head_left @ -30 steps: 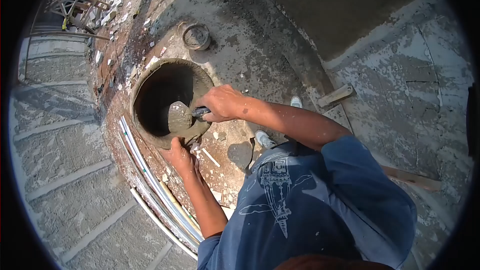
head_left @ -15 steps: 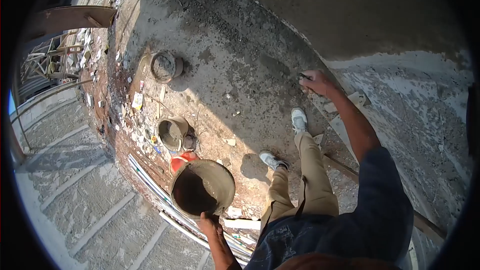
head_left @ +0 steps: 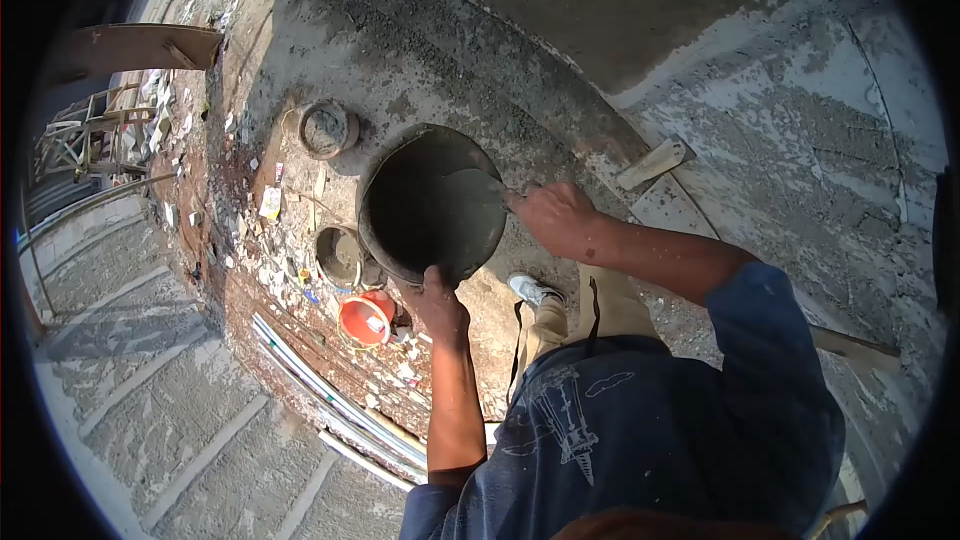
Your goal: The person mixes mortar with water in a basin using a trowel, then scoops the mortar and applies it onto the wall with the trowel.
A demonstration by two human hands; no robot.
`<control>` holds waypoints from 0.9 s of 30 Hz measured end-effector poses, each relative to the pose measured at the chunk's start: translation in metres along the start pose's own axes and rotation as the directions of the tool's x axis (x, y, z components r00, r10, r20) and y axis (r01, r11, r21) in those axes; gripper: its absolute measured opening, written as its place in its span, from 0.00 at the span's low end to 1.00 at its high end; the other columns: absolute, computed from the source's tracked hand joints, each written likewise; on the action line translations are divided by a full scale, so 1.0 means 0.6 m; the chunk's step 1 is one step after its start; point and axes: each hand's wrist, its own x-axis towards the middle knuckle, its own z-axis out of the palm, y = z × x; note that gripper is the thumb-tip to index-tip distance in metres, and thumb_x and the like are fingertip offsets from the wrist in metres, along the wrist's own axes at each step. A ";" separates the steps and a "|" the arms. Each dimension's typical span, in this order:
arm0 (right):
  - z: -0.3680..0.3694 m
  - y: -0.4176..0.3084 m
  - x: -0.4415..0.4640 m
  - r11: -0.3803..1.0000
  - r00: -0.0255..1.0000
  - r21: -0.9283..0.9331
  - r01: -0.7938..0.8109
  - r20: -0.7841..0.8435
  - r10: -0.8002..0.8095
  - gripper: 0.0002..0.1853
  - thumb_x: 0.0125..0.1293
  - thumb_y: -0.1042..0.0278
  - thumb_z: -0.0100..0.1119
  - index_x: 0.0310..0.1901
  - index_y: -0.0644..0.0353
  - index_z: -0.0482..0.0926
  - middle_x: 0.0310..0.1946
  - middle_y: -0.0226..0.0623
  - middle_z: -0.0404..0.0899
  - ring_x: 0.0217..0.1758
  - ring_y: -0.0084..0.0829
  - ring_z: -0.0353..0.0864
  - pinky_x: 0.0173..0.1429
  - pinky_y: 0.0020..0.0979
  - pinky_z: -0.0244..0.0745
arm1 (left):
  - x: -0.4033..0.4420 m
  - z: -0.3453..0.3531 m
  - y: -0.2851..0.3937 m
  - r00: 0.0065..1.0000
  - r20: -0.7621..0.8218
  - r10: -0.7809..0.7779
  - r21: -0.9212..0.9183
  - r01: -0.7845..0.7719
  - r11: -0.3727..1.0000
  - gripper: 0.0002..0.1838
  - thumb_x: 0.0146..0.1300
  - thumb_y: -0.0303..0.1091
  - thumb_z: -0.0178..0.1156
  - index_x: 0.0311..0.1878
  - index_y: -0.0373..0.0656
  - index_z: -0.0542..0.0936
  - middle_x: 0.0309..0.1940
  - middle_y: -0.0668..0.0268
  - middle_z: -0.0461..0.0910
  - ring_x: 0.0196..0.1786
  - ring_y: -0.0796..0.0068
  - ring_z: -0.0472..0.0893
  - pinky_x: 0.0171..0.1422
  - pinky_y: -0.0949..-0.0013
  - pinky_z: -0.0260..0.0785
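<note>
My left hand (head_left: pixel 438 310) is closed on the near rim of a large dark, mortar-stained bucket (head_left: pixel 395 195), which it holds up tilted with the mouth towards me. Wet grey mortar coats the inside. At the bucket's right rim my right hand (head_left: pixel 555 218) is closed around a trowel, whose handle is mostly hidden by the fingers. The trowel's grey blade (head_left: pixel 474 190) appears to reach inside the bucket, though it blends with the mortar there.
Below the bucket stand a red bucket (head_left: pixel 366 320), a small mortar bucket (head_left: pixel 340 255) and another bucket with grey mix (head_left: pixel 327 130). Rubble and white pipes (head_left: pixel 320 385) lie to the left. A wooden piece (head_left: pixel 655 164) rests by the plastered wall (head_left: pixel 800 130) on the right.
The large bucket has moved up and right, in front of my body. My right hand has come from the wall side down to the bucket's rim, bringing the trowel to it.
</note>
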 end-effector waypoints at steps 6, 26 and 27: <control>-0.070 -0.141 0.031 0.999 0.963 0.015 0.033 -0.268 -0.028 0.20 0.60 0.74 0.58 0.56 0.59 0.81 0.41 0.41 0.83 0.49 0.44 0.85 0.47 0.44 0.80 | -0.009 -0.029 0.064 0.972 0.087 0.220 0.087 -0.227 0.970 0.39 0.58 0.20 0.50 0.76 0.35 0.57 0.66 0.52 0.70 0.63 0.60 0.75 0.70 0.65 0.68; -0.119 -0.381 0.020 0.938 0.984 -0.302 0.169 -0.011 -0.180 0.22 0.59 0.76 0.62 0.58 0.55 0.79 0.43 0.44 0.82 0.45 0.46 0.86 0.47 0.46 0.80 | -0.028 -0.258 0.163 0.805 -0.235 0.545 0.302 -0.473 0.828 0.46 0.56 0.19 0.51 0.82 0.36 0.50 0.72 0.43 0.65 0.72 0.56 0.69 0.79 0.63 0.55; -0.127 -0.391 0.024 0.921 0.957 -0.331 0.206 -0.128 -0.260 0.23 0.59 0.75 0.63 0.58 0.55 0.78 0.42 0.43 0.82 0.45 0.45 0.85 0.47 0.45 0.79 | -0.028 -0.262 0.168 0.823 -0.255 0.508 0.268 -0.445 0.854 0.47 0.56 0.19 0.51 0.82 0.36 0.50 0.73 0.43 0.65 0.73 0.56 0.68 0.79 0.62 0.54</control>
